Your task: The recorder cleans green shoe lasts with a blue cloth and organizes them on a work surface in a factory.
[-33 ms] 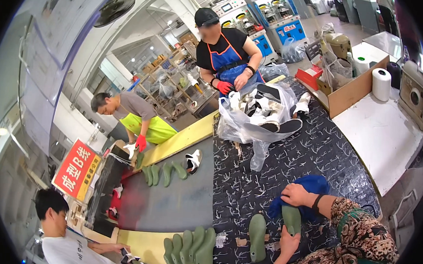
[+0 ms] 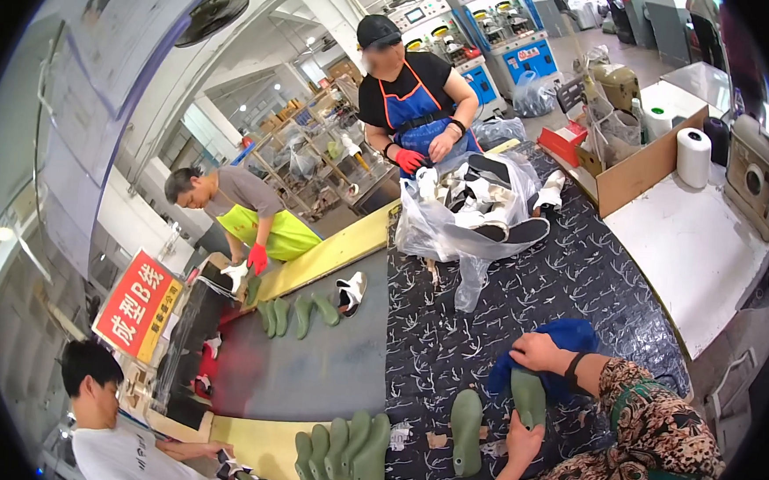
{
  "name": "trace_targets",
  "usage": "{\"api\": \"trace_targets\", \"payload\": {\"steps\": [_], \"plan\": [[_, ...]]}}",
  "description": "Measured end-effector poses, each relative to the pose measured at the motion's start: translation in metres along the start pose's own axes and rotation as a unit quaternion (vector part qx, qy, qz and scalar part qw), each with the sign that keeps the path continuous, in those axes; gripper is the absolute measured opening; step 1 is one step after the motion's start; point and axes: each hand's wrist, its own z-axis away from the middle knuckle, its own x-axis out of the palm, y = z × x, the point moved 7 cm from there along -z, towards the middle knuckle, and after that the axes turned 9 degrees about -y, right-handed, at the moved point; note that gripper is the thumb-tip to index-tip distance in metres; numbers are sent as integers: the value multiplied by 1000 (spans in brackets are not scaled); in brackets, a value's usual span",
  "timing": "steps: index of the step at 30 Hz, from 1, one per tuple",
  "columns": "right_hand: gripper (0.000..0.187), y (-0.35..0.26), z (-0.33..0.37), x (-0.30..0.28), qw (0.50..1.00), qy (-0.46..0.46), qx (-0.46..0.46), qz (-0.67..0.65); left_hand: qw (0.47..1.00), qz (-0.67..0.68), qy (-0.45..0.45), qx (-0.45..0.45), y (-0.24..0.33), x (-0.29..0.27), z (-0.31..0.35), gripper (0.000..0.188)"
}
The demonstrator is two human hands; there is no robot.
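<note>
at the far left a co-worker in a white shirt (image 2: 120,457) sits or stands by the counter (image 2: 306,376), whose grey stretch opens out between yellow strips along its near and far edges. by the far strip, a few green lasts (image 2: 302,317) lie beside a white-and-black shoe (image 2: 351,292). a row of five lasts (image 2: 336,451) leans close together at the near edge, their long axes running away from it. farther up, a plastic bag of shoes (image 2: 470,210) sits on the dark patterned covering, and a wide stretch of that covering leaves room between it and the hands. then comes a single last (image 2: 467,432), its long axis nearly square to the near edge, and just right of it the held last (image 2: 529,400), roughly parallel. the left hand (image 2: 523,442) is closed on its lower end; the other end points away from the near edge, into a blue cloth (image 2: 572,337), which the right hand (image 2: 536,351) grasps; which end is the toe i cannot tell. the counter's right edge curves just beyond the cloth, beside a white tabletop (image 2: 692,250).
</note>
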Motion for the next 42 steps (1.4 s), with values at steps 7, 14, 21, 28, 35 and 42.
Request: {"api": "trace_targets", "payload": {"steps": [7,14,21,28,35,42], "plan": [[24,-85,35,-48,974,71,-21,-214,998,33,38,-47,-24,-17,12,77],[27,-105,76,16,986,-91,-139,-33,987,-115,-110,14,-14,23,26,53],[24,-45,17,-3,992,74,-41,-90,963,-204,38,172,66,-32,33,69],[42,-11,1,12,957,46,158,-240,950,-187,239,74,15,-135,68,67],[27,-128,-7,-31,948,35,24,-314,970,-202,96,-99,-51,-103,58,48],[42,-190,-16,96,922,-316,-223,-33,976,-169,66,-116,-22,-97,47,31]]}}
